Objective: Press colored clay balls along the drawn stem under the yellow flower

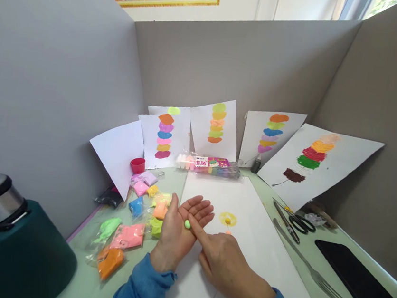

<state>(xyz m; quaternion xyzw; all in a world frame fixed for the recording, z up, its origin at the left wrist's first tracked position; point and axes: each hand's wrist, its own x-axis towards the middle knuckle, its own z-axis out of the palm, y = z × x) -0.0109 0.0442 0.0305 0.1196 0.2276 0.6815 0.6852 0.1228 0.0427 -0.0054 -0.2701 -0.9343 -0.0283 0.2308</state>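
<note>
My left hand (181, 235) is open, palm up, with its fingers stretched out over the paper. On its palm lies a small light-green ball of modelling clay (187, 224). The index finger of my right hand (225, 262) points out and touches the ball or the palm right beside it; the other fingers are curled under and partly hidden. Beneath both hands is a white sheet of paper (254, 251). It bears a yellow clay ring with a darker yellow centre (228, 219), a bit of peach-coloured clay just below, and a dark line near the front.
Bags of coloured clay (127, 235) lie at left, with a red cup (138, 164) behind. A dark green container (11, 247) stands front left. Scissors (301, 224), a fork (313, 272) and a black slab (358, 282) lie at right. Painted sheets (216, 122) lean against grey panels.
</note>
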